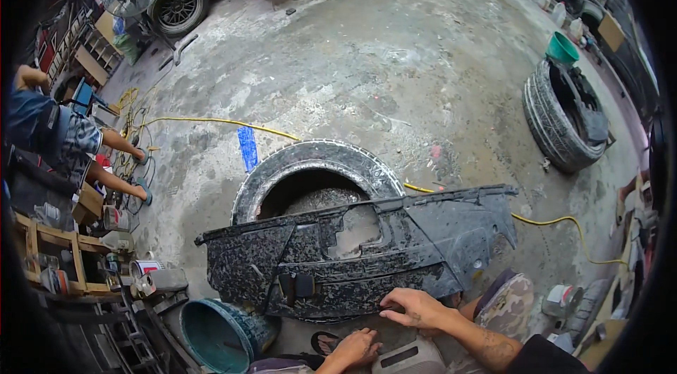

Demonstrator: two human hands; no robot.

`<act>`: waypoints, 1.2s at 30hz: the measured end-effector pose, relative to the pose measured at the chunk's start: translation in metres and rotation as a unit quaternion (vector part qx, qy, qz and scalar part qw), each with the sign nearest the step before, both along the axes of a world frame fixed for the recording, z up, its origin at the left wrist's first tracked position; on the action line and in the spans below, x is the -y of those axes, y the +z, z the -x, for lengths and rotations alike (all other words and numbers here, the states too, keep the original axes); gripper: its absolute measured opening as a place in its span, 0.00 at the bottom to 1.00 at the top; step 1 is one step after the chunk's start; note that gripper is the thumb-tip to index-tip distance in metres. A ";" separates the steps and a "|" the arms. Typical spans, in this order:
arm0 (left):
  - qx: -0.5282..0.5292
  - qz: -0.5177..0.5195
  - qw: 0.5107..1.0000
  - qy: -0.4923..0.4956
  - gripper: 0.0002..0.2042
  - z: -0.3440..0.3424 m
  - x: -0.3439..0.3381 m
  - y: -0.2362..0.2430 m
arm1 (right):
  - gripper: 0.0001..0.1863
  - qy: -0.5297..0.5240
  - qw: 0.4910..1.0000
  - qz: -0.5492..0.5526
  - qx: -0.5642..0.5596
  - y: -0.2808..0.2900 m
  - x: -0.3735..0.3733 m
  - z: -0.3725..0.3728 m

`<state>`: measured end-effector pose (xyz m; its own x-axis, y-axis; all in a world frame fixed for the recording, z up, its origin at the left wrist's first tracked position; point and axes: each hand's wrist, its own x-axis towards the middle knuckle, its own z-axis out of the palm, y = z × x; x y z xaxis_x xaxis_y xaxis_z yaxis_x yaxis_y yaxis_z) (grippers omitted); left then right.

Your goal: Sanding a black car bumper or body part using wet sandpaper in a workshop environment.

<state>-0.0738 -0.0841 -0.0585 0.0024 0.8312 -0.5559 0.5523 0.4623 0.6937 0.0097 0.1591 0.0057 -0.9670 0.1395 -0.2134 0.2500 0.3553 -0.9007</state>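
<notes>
A black plastic car panel (pixel 367 250), speckled and scuffed grey, lies across a tyre (pixel 247 187) flat on the floor. There is a cut-out in the panel's middle. A small dark block (pixel 305 285) rests on its near left part. My right hand (pixel 417 310) is at the panel's near edge, thumb and forefinger apart, with nothing visible between them. Closer to me, my left hand (pixel 357 349) hangs with loosely bent, separate fingers, apart from the panel. It is beside a beige slotted object (pixel 407 358), whose kind I cannot tell.
A blue-green bucket (pixel 243 335) stands at near left. A yellow cable (pixel 226 120) runs under the tyre. Another tyre (pixel 543 117) and a green basin (pixel 562 48) are at right. At left a person (pixel 63 134) stands by wooden crates (pixel 77 254). A car wheel (pixel 179 7) shows far off.
</notes>
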 end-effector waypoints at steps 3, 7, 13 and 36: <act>0.075 0.066 0.995 0.021 0.21 0.002 0.001 -0.015 | 0.18 0.006 0.993 0.074 0.087 -0.018 -0.008 0.007; 0.107 0.065 0.961 0.246 0.19 -0.019 0.045 -0.042 | 0.21 -0.079 0.978 0.109 0.159 -0.065 0.014 -0.031; 0.015 0.044 0.973 0.228 0.16 -0.032 0.085 0.060 | 0.19 -0.026 0.983 0.033 0.177 0.005 0.047 -0.135; -0.023 0.162 0.953 0.255 0.13 0.206 0.058 0.400 | 0.10 -0.551 0.783 0.204 0.204 0.238 -0.068 -0.214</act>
<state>-0.2796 -0.1418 0.3415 -0.3856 0.5025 -0.7738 0.2250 0.8646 0.4493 0.2240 0.2270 0.2439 -0.1475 0.6814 -0.7169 0.4992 -0.5745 -0.6487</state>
